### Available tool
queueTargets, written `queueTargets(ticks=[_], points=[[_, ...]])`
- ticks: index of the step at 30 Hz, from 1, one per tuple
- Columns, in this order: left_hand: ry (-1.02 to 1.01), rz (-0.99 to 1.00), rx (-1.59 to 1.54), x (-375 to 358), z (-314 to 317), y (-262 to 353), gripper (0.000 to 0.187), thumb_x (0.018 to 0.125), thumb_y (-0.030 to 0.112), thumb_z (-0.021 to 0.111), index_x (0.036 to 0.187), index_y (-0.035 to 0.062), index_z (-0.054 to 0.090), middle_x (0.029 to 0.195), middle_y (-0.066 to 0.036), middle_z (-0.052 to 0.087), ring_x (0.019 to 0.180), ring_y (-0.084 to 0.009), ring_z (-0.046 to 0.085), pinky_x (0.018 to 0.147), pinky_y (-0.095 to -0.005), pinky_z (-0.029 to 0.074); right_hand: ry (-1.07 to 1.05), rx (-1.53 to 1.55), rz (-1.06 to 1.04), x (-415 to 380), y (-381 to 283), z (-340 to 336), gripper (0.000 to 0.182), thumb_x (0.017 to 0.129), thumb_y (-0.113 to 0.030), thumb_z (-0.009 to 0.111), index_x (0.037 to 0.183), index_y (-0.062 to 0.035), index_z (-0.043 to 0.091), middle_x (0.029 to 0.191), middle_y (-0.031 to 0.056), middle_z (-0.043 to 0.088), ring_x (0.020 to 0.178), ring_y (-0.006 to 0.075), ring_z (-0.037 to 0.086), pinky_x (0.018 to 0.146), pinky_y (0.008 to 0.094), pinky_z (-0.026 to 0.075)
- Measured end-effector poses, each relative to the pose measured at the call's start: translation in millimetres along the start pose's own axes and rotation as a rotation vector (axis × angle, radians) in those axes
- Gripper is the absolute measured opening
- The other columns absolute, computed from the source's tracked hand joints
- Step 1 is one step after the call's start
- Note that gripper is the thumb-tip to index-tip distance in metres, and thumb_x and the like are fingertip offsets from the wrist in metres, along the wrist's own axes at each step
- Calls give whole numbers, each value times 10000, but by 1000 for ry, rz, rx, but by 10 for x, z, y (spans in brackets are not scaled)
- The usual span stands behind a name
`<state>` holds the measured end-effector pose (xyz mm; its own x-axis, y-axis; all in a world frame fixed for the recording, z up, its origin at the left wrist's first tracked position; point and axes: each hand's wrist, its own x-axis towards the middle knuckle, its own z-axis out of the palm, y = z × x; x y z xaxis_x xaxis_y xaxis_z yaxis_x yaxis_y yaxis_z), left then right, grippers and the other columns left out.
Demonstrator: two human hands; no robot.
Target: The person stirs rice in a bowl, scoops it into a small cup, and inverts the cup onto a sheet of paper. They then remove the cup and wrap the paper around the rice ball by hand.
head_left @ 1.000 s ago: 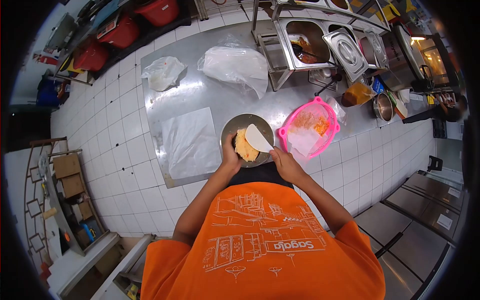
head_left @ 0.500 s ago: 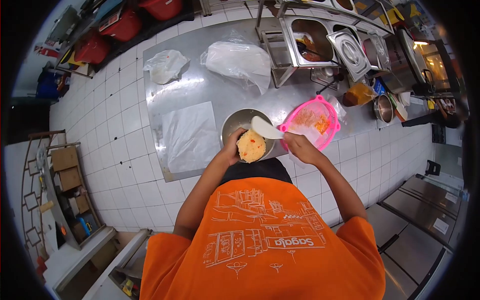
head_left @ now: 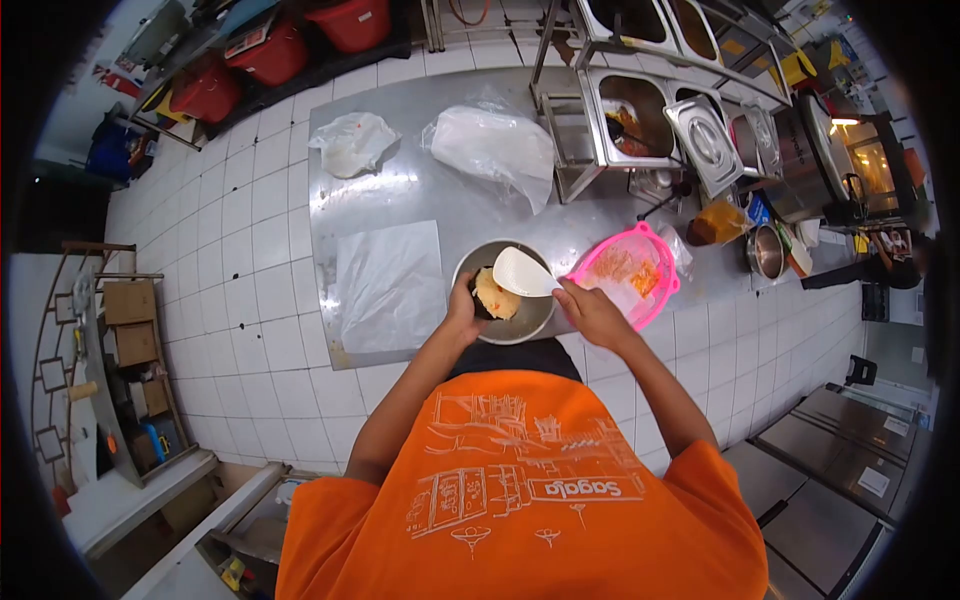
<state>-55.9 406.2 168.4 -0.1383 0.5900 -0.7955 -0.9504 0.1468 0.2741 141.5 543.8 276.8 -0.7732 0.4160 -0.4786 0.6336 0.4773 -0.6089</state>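
Observation:
My left hand [head_left: 461, 308] is closed around a small dark cup packed with yellowish rice [head_left: 497, 298] flecked with red bits. The cup is tilted over a round metal bowl [head_left: 536, 318], and its sides are mostly hidden by my fingers and the rice. A white rice paddle [head_left: 522, 273] is gripped by its handle in my right hand [head_left: 597, 316]. Its broad blade overlaps the upper right part of the rice. Just right of the bowl, a pink plastic basket [head_left: 648, 233] holds a clear plastic liner with orange and pale rice remains.
On the metal table [head_left: 460, 215] lie a flat white plastic sheet [head_left: 390, 282], a crumpled bag [head_left: 354, 146] and a larger plastic bundle [head_left: 495, 146]. A rack with steel food pans [head_left: 632, 115] stands at the back right. Another person [head_left: 880, 268] is at far right.
The paddle blade has moved onto the rice, covering more of it. The cup in my left hand has tipped, showing less of the rice top. The view has shifted slightly.

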Motion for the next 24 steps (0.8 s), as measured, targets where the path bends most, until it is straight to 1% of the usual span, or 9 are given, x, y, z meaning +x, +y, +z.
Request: queueTargets(ticks=[1,2,3,4,8,17,20,23,24], points=[[-2,70,-44,92,15,17,509,1018,433,364,1267,65,610,1281,-122,650,1197,-297,624,1033,-471,496,59,17,-8,-11,-68,-19,441,1075,-457,383,1268,-109,573,920,272,692,879,493,660,789,566,517],[-1,136,-86,154,7,0,494,1016,420,364,1239,63,622,1248,-116,666,1178,-286,632,1023,-457,503,99,-153,-34,-44,-87,122,406,1069,-441,421,1257,-110,558,813,277,677,783,510,658,688,587,522],[3,197,-123,232,-48,-39,481,1015,407,364,1211,62,635,1215,-110,682,1159,-275,641,1013,-444,510,125,-158,-116,-130,-189,196,400,1063,-441,448,1254,-102,542,735,266,660,719,503,658,625,600,511],[48,238,-55,292,-80,-57,452,1011,382,367,1167,64,648,1143,-95,707,1122,-250,654,997,-414,518,148,-199,-105,-172,-303,249,401,1059,-446,458,1223,-91,548,703,248,655,687,494,658,606,591,514],[54,315,-87,-72,161,-170,429,1015,379,395,1181,69,641,1171,-92,692,1110,-251,652,1009,-413,496,298,-233,-55,-152,-286,366,415,1055,-460,468,1129,-62,561,636,221,640,625,471,660,570,570,524],[38,293,-4,-174,127,-199,509,1024,422,350,1274,65,611,1245,-106,661,1178,-269,618,1028,-441,476,195,-171,36,-173,-298,456,404,1062,-441,466,1098,-50,558,678,261,640,674,495,657,589,576,514],[-37,191,-66,-400,321,-62,531,1025,412,318,1317,61,590,1268,-118,648,1198,-289,608,1039,-456,471,206,71,-109,-144,-268,285,360,1059,-399,492,1114,-48,549,715,270,642,704,498,646,602,568,494],[-71,95,-170,-538,382,74,528,1030,411,317,1329,63,579,1273,-141,646,1195,-316,617,1054,-475,478,278,145,-177,-312,-344,272,322,1051,-357,524,1107,-40,537,734,265,646,708,491,637,601,555,478],[-108,82,-196,-484,316,68,527,1031,414,322,1327,63,580,1273,-144,646,1186,-318,623,1052,-474,484,199,50,-188,-382,-304,301,323,1042,-361,543,1091,-42,530,734,240,662,694,469,650,585,552,486]])
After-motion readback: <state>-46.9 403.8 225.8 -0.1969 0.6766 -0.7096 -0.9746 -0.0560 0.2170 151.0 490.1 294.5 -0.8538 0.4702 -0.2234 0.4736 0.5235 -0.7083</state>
